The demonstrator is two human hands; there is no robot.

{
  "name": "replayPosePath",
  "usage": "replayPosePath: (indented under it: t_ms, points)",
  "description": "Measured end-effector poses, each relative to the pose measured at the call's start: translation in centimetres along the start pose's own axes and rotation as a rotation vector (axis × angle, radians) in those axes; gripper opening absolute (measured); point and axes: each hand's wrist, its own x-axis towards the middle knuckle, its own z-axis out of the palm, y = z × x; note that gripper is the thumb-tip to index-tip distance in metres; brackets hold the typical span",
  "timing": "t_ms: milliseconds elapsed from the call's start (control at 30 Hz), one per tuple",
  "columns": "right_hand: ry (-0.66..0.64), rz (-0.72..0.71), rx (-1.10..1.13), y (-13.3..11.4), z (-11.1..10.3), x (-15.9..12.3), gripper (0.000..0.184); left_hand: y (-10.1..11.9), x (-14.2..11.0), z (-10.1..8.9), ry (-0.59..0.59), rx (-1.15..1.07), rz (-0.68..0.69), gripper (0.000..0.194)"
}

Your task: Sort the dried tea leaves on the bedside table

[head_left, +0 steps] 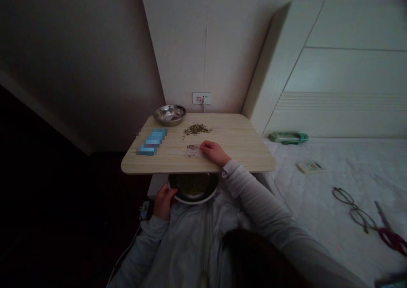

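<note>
My left hand (164,201) grips the left rim of a dark-lined bowl (212,190), thumb over the edge. Small green bits (192,182) lie in the bowl, which sits at my lap, partly under the table's front edge. On the wooden tabletop (235,131) my right hand (213,152) rests with its fingers pinched together; what they hold, if anything, is hidden. Just left of those fingertips lies a small patch of dark bits (191,147) on a pale area. Farther back is a loose heap of greenish seed-like bits (196,130).
A steel bowl (169,115) stands at the tabletop's back left, with a blurred-out blue screen (152,141) before it. A wall socket (201,98) holds a plug. On the bed at right lie a green bottle (288,138), a small pale box (310,167), eyeglasses (352,205) and red-handled scissors (392,239).
</note>
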Motion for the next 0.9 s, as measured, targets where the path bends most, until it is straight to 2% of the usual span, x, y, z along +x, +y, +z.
replayPosePath:
  t_ms: [200, 400, 600, 900]
  points:
    - [0.053, 0.006, -0.017, 0.08, 0.11, 0.07, 0.023, 0.05, -0.01, -0.04, -0.028, -0.001, -0.009, 0.017]
    - [0.015, -0.003, -0.03, 0.15, 0.09, 0.0, 0.022, 0.24, -0.2, 0.14, 0.006, 0.022, -0.006, 0.017]
    - [0.048, 0.0, -0.036, 0.25, 0.16, 0.12, 0.023, 0.27, -0.18, 0.04, -0.006, 0.058, 0.024, 0.013]
    - [0.027, -0.003, -0.018, 0.04, 0.02, 0.02, 0.024, 0.39, -0.31, 0.13, 0.008, 0.044, 0.008, 0.015]
